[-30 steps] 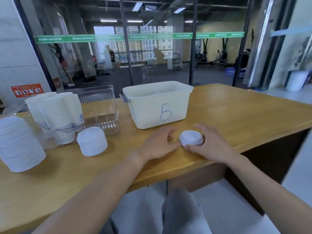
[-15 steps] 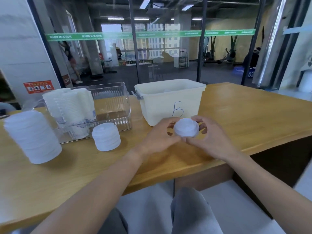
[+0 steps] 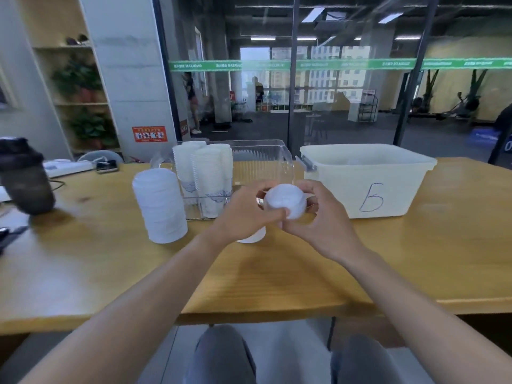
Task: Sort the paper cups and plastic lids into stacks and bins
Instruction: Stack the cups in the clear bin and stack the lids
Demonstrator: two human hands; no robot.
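Setting: an office room with a glass wall behind a wooden desk (image 3: pixel 277 278); a shelf with plants stands far left.
Desk, left: a dark bottle (image 3: pixel 26 180) near the edge, well apart from the work.
Tall lid stack: a column of white plastic lids (image 3: pixel 160 204) stands on the desk, left of the hands.
Cups: nested paper cups (image 3: pixel 206 176) stand upright inside a clear bin (image 3: pixel 273 159).
Bin B: a white bin (image 3: pixel 365 178) marked with a blue letter, right of the clear bin, just behind the right hand.
Held item: a small stack of lids (image 3: pixel 285 200), raised above the desk, its flat face tilted toward the camera.
Left hand (image 3: pixel 246 214): fingers curled on the left side of the held lids, pinching them.
Right hand (image 3: pixel 318 217): thumb and fingers curled round the right side and underside of the same lids.
Short stack: a white stack (image 3: pixel 252 236) on the desk, mostly hidden beneath the left hand.
Key relation: the short stack lies directly below and slightly left of the held lids, nearer the left hand; bin B lies to the right, nearer the right hand.
Likely step: setting the held lids down on a stack, judged from their position.
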